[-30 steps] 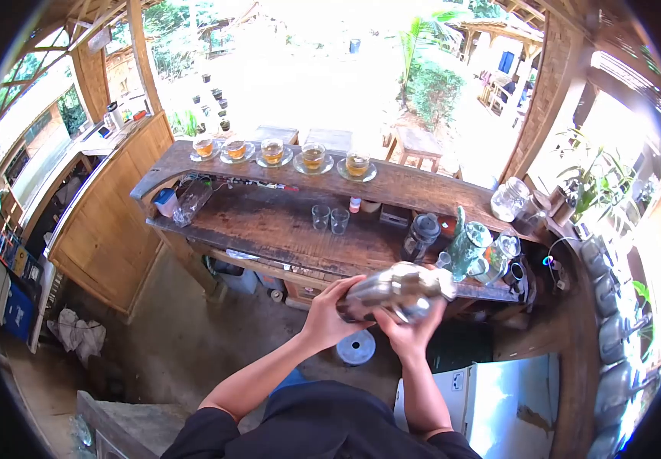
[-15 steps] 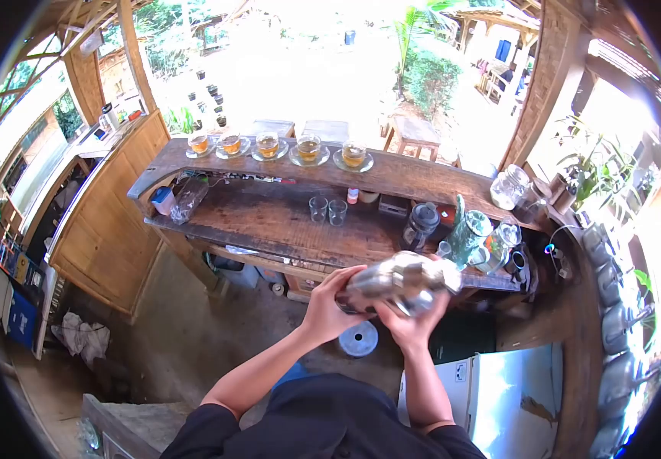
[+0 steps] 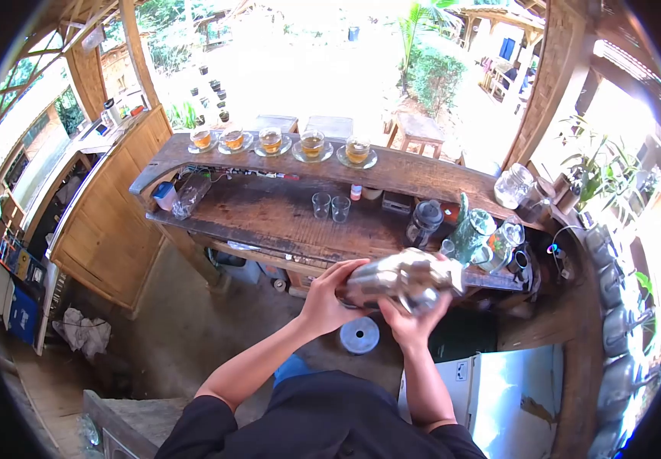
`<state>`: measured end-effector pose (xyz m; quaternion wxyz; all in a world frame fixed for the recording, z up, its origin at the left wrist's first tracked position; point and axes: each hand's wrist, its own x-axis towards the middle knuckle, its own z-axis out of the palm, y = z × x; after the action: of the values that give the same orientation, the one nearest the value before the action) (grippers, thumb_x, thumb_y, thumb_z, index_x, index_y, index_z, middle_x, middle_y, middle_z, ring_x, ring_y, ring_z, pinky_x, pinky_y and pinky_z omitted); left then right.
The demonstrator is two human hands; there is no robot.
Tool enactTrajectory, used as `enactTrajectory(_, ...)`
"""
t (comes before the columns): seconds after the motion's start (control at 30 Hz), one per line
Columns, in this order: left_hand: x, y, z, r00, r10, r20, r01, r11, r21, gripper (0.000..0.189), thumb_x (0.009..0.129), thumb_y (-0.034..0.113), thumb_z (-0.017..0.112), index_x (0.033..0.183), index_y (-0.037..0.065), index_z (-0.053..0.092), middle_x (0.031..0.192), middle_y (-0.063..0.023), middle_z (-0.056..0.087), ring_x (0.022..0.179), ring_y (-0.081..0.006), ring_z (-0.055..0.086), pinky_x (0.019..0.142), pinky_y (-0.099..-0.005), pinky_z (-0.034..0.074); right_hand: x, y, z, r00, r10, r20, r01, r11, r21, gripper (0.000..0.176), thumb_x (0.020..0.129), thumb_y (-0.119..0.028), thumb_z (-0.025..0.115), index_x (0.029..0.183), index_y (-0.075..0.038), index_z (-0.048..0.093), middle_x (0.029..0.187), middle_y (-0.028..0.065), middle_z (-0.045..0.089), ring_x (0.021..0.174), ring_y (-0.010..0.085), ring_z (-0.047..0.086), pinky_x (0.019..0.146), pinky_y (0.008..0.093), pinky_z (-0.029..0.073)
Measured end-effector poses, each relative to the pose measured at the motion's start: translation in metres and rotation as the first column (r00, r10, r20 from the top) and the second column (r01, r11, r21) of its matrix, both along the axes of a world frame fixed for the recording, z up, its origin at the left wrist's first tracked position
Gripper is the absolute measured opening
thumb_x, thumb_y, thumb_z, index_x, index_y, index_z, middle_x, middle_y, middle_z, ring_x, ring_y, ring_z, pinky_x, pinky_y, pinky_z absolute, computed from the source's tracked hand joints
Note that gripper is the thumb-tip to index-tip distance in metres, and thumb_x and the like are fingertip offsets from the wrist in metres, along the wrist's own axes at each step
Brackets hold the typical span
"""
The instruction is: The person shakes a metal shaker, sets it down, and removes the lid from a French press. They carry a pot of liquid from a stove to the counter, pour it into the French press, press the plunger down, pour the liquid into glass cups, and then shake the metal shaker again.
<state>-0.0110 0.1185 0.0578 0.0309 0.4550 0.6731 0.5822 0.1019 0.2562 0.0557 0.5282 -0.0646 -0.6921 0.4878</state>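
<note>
Both hands hold a shiny silver cocktail shaker (image 3: 398,280) in front of my chest, lying nearly sideways and smeared by motion. My left hand (image 3: 329,297) wraps round its left end. Around the right end and underside closes my right hand (image 3: 416,321), its fingers partly hidden behind the metal. The shaker is off the counter, close to its front edge. Just beyond it stand a dark-lidded French press (image 3: 424,222) and a green-patterned pitcher (image 3: 472,231).
Several glass cups of amber drink (image 3: 312,144) sit on saucers along the raised wooden ledge (image 3: 415,172). Two clear glasses (image 3: 330,206) stand on the lower counter (image 3: 269,218). A round blue stool (image 3: 359,336) is below my hands. A white fridge (image 3: 499,402) stands at lower right.
The shaker has tipped slightly nearer to level, still held in both hands. The whole view has shifted a little, with the counter appearing slightly further right.
</note>
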Motion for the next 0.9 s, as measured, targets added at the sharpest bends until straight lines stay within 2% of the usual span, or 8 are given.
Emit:
enactTrajectory(0.07, 0.006, -0.007, 0.043, 0.989, -0.005, -0.146, 0.013, 0.998, 0.059, 0.08, 0.057, 0.007, 0.086, 0.132, 0.004, 0.058, 0.125, -0.012, 0.064, 0.115, -0.0279, 0.063, 0.096, -0.0394, 0.053, 0.013, -0.025, 0.043, 0.901, 0.158, -0.404, -0.3, 0.901, -0.315, 0.117, 0.056, -0.039, 0.095, 0.144, -0.005, 0.026, 0.134, 0.0188, 0.045, 0.117, 0.0369, 0.057, 0.1, 0.0497, 0.048)
enactTrajectory(0.2, 0.012, -0.003, 0.062, 0.88, 0.05, -0.472, 0.096, 0.955, 0.28, 0.08, 0.056, 0.002, 0.082, 0.132, 0.008, 0.058, 0.125, -0.0113, 0.063, 0.115, -0.0309, 0.062, 0.096, -0.0397, 0.052, 0.022, -0.018, 0.054, 0.873, 0.266, -0.408, -0.303, 0.953, -0.026, 0.119, 0.054, -0.044, 0.095, 0.143, -0.006, 0.026, 0.13, 0.0188, 0.049, 0.116, 0.0374, 0.059, 0.098, 0.0479, 0.051)
enactTrajectory(0.4, 0.007, 0.007, -0.041, 0.934, -0.001, 0.358, 0.012, 1.0, -0.029, 0.083, 0.055, 0.006, 0.087, 0.133, 0.008, 0.058, 0.124, -0.0106, 0.064, 0.117, -0.0287, 0.062, 0.098, -0.0388, 0.052, -0.009, -0.003, 0.003, 0.969, 0.06, 0.239, -0.027, 0.99, -0.139, 0.1, 0.06, -0.034, 0.094, 0.136, -0.001, 0.038, 0.123, 0.0136, 0.055, 0.106, 0.0238, 0.06, 0.092, 0.0376, 0.05)
enactTrajectory(0.47, 0.009, 0.007, -0.002, 0.955, -0.009, 0.298, 0.006, 1.0, 0.013, 0.084, 0.054, 0.006, 0.087, 0.133, 0.009, 0.058, 0.124, -0.0103, 0.064, 0.116, -0.03, 0.062, 0.097, -0.0384, 0.052, 0.002, 0.007, 0.008, 0.993, -0.116, 0.011, 0.113, 0.981, 0.155, 0.102, 0.057, -0.036, 0.095, 0.135, -0.001, 0.039, 0.126, 0.0163, 0.053, 0.106, 0.0257, 0.06, 0.092, 0.0394, 0.049)
enactTrajectory(0.57, 0.007, -0.002, 0.065, 0.918, 0.031, -0.396, 0.045, 0.982, 0.181, 0.083, 0.053, 0.003, 0.082, 0.132, 0.007, 0.059, 0.126, -0.0104, 0.063, 0.115, -0.0306, 0.062, 0.097, -0.0409, 0.052, 0.014, -0.015, 0.063, 0.886, 0.181, -0.426, -0.206, 0.978, -0.015, 0.117, 0.059, -0.042, 0.092, 0.144, -0.007, 0.02, 0.132, 0.0211, 0.047, 0.114, 0.0345, 0.061, 0.1, 0.0457, 0.05)
enactTrajectory(0.67, 0.009, 0.001, 0.081, 0.847, 0.102, -0.522, 0.063, 0.956, 0.288, 0.069, 0.057, 0.009, 0.086, 0.122, 0.004, 0.064, 0.12, -0.0123, 0.066, 0.108, -0.0295, 0.066, 0.091, -0.0394, 0.054, 0.016, -0.015, 0.058, 0.869, 0.158, -0.469, -0.179, 0.984, 0.001, 0.123, 0.06, -0.042, 0.092, 0.146, -0.013, 0.009, 0.134, 0.0227, 0.046, 0.114, 0.0383, 0.06, 0.099, 0.0483, 0.051)
enactTrajectory(0.8, 0.001, 0.01, -0.021, 0.979, -0.054, 0.198, 0.041, 0.997, 0.066, 0.08, 0.058, 0.01, 0.088, 0.132, 0.007, 0.058, 0.122, -0.0119, 0.066, 0.114, -0.0282, 0.064, 0.098, -0.0387, 0.051, 0.003, 0.002, 0.025, 0.978, -0.145, 0.147, 0.093, 0.946, 0.312, 0.101, 0.059, -0.036, 0.095, 0.136, -0.005, 0.037, 0.125, 0.019, 0.054, 0.107, 0.0278, 0.063, 0.088, 0.039, 0.054)
enactTrajectory(0.9, 0.009, 0.005, -0.04, 0.955, -0.049, 0.294, 0.054, 0.999, -0.008, 0.081, 0.058, 0.013, 0.089, 0.133, 0.006, 0.058, 0.123, -0.0117, 0.066, 0.114, -0.0262, 0.064, 0.098, -0.037, 0.051, 0.002, -0.003, 0.015, 0.972, 0.085, 0.219, -0.064, 0.993, -0.099, 0.092, 0.057, -0.034, 0.095, 0.127, 0.0, 0.046, 0.124, 0.017, 0.056, 0.109, 0.0238, 0.06, 0.095, 0.0383, 0.049)
